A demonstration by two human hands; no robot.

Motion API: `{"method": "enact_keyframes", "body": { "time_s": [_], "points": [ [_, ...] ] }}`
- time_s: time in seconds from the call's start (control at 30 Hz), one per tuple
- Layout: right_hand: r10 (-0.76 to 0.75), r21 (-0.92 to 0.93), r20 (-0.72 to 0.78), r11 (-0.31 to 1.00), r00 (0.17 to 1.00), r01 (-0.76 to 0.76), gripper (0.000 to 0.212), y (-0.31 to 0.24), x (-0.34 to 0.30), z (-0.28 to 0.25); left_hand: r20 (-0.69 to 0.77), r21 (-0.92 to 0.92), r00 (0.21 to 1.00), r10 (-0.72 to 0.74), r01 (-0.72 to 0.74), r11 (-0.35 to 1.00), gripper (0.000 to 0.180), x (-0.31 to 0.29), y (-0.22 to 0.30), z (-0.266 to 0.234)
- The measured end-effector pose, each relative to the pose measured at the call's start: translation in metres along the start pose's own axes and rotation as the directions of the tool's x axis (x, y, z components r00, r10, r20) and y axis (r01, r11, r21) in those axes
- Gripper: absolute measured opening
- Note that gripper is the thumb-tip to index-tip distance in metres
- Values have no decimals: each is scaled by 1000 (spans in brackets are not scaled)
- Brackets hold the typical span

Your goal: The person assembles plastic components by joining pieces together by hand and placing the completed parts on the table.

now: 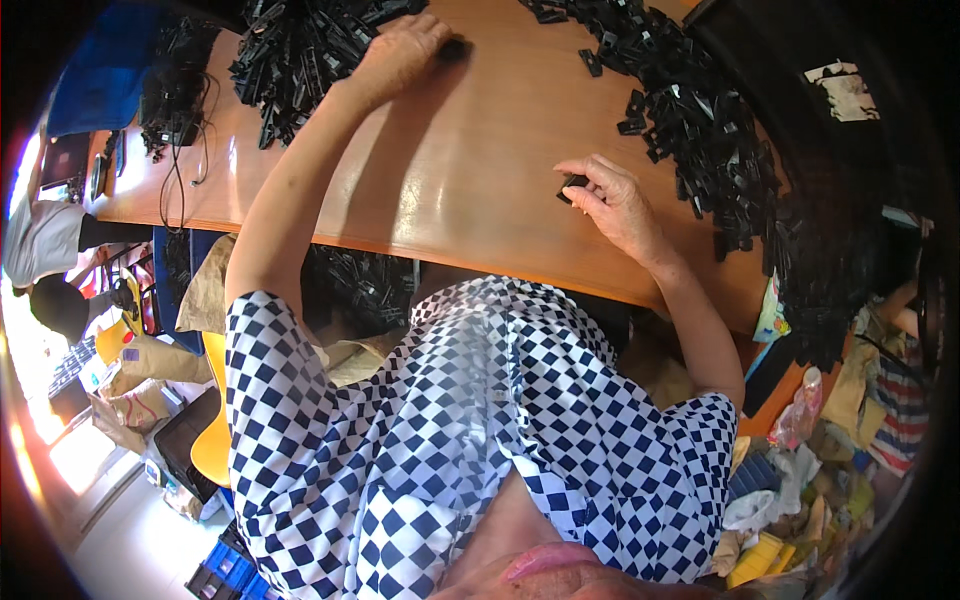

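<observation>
My right hand (617, 205) is over the near right part of the wooden table, pinching a small black plastic part (573, 187) between thumb and fingertips. Farther off, my left arm stretches across the table. My left hand (400, 52) has its fingers curled against another dark piece (455, 47), blurred and partly hidden by the hand. Beside that hand rises a big heap of black plastic parts (295, 65). A second long pile of similar black parts (690, 120) runs down the table's right side, to the right of my right hand.
The wooden table (480, 140) has its front edge close to my body. Cables (175, 185) hang over its left end. More black parts (360, 280) lie below the edge. A yellow chair (212, 420) is at left; bags and scraps (790, 490) clutter the lower right. Other people appear at both sides.
</observation>
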State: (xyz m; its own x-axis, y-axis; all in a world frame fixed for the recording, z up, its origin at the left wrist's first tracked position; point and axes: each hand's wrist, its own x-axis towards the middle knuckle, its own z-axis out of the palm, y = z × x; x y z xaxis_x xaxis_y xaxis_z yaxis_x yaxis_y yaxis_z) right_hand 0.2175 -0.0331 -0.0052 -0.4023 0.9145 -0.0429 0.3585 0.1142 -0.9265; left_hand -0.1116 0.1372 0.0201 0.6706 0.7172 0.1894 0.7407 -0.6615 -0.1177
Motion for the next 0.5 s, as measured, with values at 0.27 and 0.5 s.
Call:
{"method": "enact_keyframes", "body": {
  "time_s": [0.27, 0.5],
  "points": [
    [-330, -471, -15, 835, 944, 284, 19, 5, -9, -13, -77, -359, 997, 31, -57, 931, 40, -37, 118, -42],
    [-354, -655, 61, 691, 933, 305, 22, 5, -7, -15, -108, -383, 977, -184, 129, 915, 35, -75, 126, -31]
  ]
}}
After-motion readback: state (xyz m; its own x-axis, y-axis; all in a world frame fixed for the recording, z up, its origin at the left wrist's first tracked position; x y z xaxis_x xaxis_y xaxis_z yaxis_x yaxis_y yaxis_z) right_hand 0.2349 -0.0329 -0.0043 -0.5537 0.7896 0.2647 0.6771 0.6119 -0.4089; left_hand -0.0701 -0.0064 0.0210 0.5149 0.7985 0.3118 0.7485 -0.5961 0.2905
